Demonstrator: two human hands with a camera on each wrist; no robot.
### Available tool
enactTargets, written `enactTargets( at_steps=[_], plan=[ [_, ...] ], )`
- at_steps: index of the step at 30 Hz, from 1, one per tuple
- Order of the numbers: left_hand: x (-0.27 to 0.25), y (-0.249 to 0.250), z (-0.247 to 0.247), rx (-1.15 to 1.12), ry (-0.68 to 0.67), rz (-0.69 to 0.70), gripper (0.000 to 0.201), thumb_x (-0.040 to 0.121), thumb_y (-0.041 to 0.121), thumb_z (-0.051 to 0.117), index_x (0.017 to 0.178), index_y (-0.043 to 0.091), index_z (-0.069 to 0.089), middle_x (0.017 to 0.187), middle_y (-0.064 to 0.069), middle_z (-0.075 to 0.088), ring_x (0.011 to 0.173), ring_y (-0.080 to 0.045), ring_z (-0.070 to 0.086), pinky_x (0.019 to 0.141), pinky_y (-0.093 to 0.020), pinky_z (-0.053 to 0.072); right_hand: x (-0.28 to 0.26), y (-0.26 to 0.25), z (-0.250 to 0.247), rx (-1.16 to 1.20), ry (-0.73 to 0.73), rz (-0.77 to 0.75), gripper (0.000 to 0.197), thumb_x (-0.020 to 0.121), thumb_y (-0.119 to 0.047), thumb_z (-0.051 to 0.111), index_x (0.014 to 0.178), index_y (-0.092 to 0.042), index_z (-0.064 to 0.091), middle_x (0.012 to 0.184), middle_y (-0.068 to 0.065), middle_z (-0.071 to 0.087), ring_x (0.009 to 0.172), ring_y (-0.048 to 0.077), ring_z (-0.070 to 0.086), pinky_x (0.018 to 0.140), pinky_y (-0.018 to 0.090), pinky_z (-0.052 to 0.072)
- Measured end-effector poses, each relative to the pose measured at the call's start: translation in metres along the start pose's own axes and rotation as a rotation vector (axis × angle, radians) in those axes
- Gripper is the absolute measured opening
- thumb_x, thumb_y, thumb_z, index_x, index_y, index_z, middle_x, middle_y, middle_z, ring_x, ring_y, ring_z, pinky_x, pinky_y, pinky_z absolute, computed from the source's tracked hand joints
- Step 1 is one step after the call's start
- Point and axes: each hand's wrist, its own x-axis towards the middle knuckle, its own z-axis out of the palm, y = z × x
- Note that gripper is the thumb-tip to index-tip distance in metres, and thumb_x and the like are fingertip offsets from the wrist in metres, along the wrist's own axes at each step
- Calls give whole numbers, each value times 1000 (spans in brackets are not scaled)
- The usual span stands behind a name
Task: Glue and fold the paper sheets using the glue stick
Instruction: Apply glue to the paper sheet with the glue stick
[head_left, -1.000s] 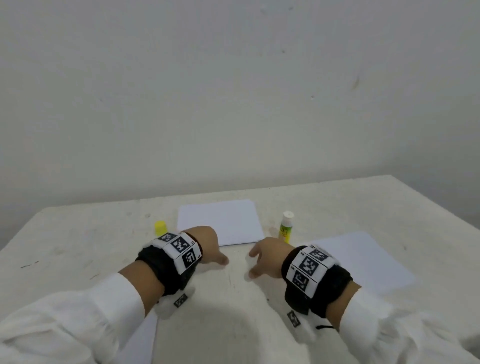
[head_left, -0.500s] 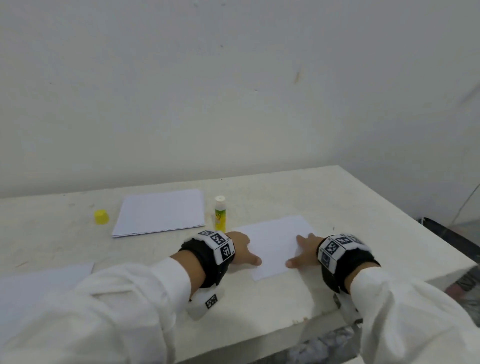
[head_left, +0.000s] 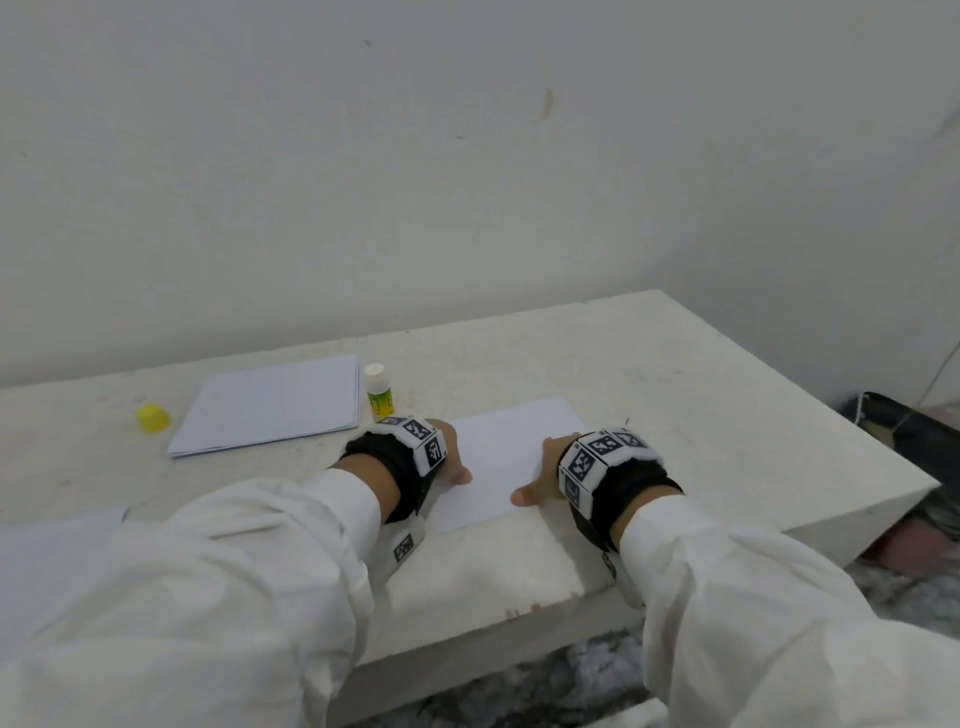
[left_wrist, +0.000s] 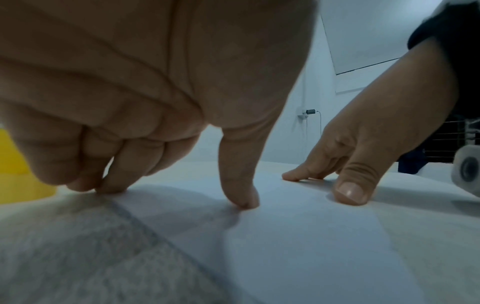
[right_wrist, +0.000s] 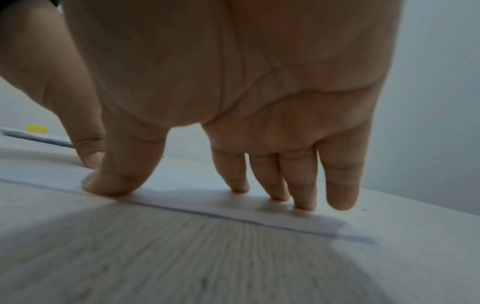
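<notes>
A single white paper sheet (head_left: 506, 454) lies flat near the table's front right. My left hand (head_left: 457, 465) rests on its left edge, bent fingers (left_wrist: 111, 186) and thumb tip pressing down. On the sheet's right edge sits my right hand (head_left: 537, 475), its straight fingers (right_wrist: 285, 185) and thumb touching the paper (right_wrist: 233, 209). Neither hand holds anything. The glue stick (head_left: 379, 397) stands upright and uncapped just behind my left wrist. Its yellow cap (head_left: 152, 418) sits further left.
A stack of white sheets (head_left: 270, 402) lies between the cap and the glue stick. Another sheet (head_left: 52, 545) lies at the front left, partly under my left sleeve. The table's (head_left: 701, 415) right end is close to my right hand, with dark clutter on the floor beyond.
Both hands moved right from the bare table in front of the stack onto the single sheet. Since half a second ago they have stayed on its edges.
</notes>
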Motion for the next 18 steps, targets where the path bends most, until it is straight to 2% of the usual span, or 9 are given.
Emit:
enactTargets(
  at_steps=[3, 5, 6, 9, 11, 12, 14, 16, 18],
  plan=[
    [-5, 5, -3, -28, 16, 3, 40, 91, 44, 58, 106, 6, 60, 106, -10, 63, 92, -24, 58, 75, -29, 41, -14, -3, -9, -13, -2, -21, 51, 68, -66, 68, 96, -24, 59, 108, 2, 64, 103, 30, 59, 87, 50, 50],
    [-9, 7, -4, -77, 30, 1, 47, 90, 41, 61, 118, 4, 56, 111, -10, 61, 99, -25, 58, 77, -29, 42, -16, -3, -10, -8, -4, -18, 47, 70, -66, 66, 89, -24, 56, 109, 3, 65, 104, 29, 58, 90, 49, 48],
    [-11, 7, -5, -131, 39, 3, 53, 88, 39, 64, 126, 4, 50, 119, -10, 58, 107, -26, 57, 82, -30, 42, -14, -2, -10, 5, -2, -15, 52, 71, -69, 64, 93, -22, 58, 110, 4, 65, 107, 29, 57, 93, 48, 47],
    [-14, 0, -5, -497, 81, 6, 84, 84, 35, 70, 149, 14, 20, 143, -9, 44, 125, -28, 48, 97, -34, 42, -17, -3, -11, 17, 6, 3, 62, 70, -72, 62, 105, -20, 61, 110, 4, 64, 108, 30, 57, 94, 48, 45],
    [-20, -8, -4, -914, 97, -39, 95, 84, 21, 71, 153, 26, 7, 143, -11, 42, 119, -33, 52, 92, -42, 50, -17, -4, -10, 2, 7, -7, 52, 69, -66, 67, 98, -23, 63, 107, 2, 65, 103, 30, 59, 91, 49, 47],
    [-24, -11, -4, -1127, 105, -62, 92, 84, 11, 71, 152, 30, 12, 141, -13, 44, 114, -35, 56, 85, -45, 54, -13, -5, -8, 20, 8, -9, 52, 67, -66, 68, 95, -22, 63, 105, 2, 66, 101, 29, 59, 90, 49, 48],
    [-31, -16, 1, -1406, 101, -104, 78, 84, -6, 65, 145, 29, 32, 133, -16, 49, 103, -34, 61, 70, -43, 57, -13, -4, -6, 45, 21, 20, 65, 61, -73, 65, 100, -21, 62, 103, 2, 65, 102, 30, 59, 91, 48, 47],
    [-37, -18, 7, -1480, 29, -105, 57, 85, -12, 59, 131, 20, 47, 119, -16, 55, 83, -28, 62, 60, -36, 56, -17, -2, -8, 67, 35, 19, 67, 64, -74, 61, 105, -22, 60, 108, 1, 65, 105, 27, 59, 97, 39, 42],
    [-41, -20, 13, -1425, -68, -95, 38, 87, -11, 57, 117, 13, 57, 108, -15, 59, 71, -22, 59, 63, -32, 57, -26, -1, -11, 105, 44, 22, 57, 69, -68, 63, 102, -22, 58, 113, 1, 65, 103, 24, 59, 96, 31, 40]
  ],
)
